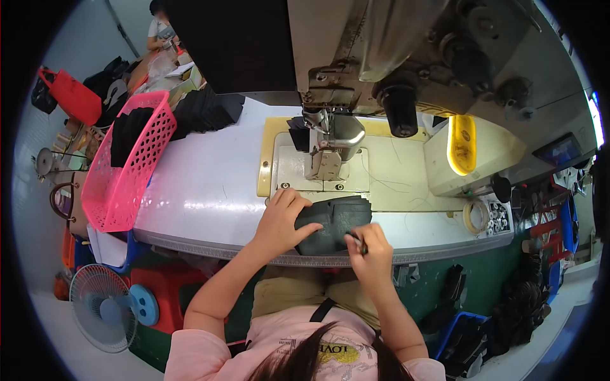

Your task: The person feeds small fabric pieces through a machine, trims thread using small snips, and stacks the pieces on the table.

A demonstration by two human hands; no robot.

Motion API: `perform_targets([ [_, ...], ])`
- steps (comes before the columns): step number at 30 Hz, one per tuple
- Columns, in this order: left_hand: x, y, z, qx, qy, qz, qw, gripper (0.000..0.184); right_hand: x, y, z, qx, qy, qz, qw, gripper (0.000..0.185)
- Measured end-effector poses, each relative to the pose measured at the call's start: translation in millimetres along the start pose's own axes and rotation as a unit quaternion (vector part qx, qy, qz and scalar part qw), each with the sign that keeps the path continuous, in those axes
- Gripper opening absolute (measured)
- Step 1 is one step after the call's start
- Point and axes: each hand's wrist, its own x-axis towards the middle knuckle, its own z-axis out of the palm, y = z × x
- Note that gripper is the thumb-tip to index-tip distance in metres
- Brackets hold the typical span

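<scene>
Several dark fabric pieces (327,222) lie in a stack at the table's front edge, just in front of the sewing machine. My left hand (285,219) rests on the left side of the stack, its thumb and fingers spread apart. At the lower right corner of the stack, my right hand (370,249) is closed around a small dark tool (359,243), whose kind I cannot make out. Behind the stack stands the sewing machine's metal post (326,162), with more dark pieces (298,134) at its left side.
A pink basket (114,197) with dark pieces stands on the left, near a dark stack (206,109). The machine head (406,51) overhangs the table. A tape roll (475,216) and bobbin tray (499,218) lie at right. Another person (160,32) sits far back left.
</scene>
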Motion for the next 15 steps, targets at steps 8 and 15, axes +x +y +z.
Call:
perform_targets([
  [8,-11,7,9,0.123,0.166,0.013,0.978,0.047,21,-10,30,-0.058,0.033,0.018,0.998,0.024],
  [15,-11,13,15,0.097,0.084,-0.056,0.990,0.036,20,-11,31,-0.054,0.047,0.038,0.997,0.023],
])
